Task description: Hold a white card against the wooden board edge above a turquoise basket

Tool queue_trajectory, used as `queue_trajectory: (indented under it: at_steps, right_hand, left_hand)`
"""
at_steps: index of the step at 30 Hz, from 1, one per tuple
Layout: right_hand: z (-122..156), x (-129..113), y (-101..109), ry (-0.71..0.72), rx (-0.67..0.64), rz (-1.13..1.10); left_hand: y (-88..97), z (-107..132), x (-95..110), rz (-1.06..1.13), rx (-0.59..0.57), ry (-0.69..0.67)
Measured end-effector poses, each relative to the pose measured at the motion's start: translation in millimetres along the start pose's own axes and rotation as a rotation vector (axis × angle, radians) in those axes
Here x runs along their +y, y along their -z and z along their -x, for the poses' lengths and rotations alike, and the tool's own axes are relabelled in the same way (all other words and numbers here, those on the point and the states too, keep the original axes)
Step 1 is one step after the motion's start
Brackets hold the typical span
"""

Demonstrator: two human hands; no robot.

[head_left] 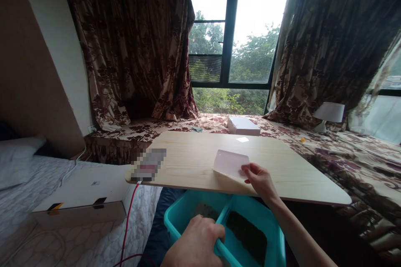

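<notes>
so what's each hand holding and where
The right hand pinches the pink sheet by its near right corner; the left hand grips the teal basket by its middle bar.

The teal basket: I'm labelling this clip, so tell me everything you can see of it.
The basket looks like teal plastic, open-topped, with a bar across the middle that splits it in two. Both halves hold something dark that I cannot make out. It sits low, below the table's near edge, cut off by the picture's bottom. The left hand grips the bar; the right hand, pinching a sheet, is clear of it.
</notes>
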State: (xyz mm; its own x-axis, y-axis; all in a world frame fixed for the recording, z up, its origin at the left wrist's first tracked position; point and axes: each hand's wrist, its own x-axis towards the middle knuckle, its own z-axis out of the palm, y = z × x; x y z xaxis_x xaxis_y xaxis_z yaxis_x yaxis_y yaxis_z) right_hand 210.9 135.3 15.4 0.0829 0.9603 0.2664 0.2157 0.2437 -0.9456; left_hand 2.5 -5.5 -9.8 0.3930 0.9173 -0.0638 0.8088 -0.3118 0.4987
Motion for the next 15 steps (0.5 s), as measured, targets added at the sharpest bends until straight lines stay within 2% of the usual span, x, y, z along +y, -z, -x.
queue_trajectory:
  at_steps: [3, 6, 9, 12, 15]
  right_hand:
    - [-5.5, 0.7, 2.0, -0.007, 0.028, -0.002]
    - [-16.1, 1.8, 1.3, -0.009, 0.092, 0.005]
    - [-24.7, 4.6, -3.1, -0.004, 0.094, -0.001]
    - [-24.7, 8.5, -9.0, -0.012, 0.069, -0.032]
    - [-16.6, 10.2, -14.7, -0.019, 0.028, -0.061]
  left_hand:
    - [1.8, 0.9, 2.4, -0.023, 0.029, -0.024]
    - [0.0, 0.2, 1.9, -0.044, 0.013, -0.021]
    - [-1.6, -6.1, -1.1, -0.092, -0.021, -0.040]
    - [0.8, -15.6, -2.4, -0.164, -0.119, -0.048]
    - [2.2, -22.1, -3.4, -0.193, -0.207, 0.009]
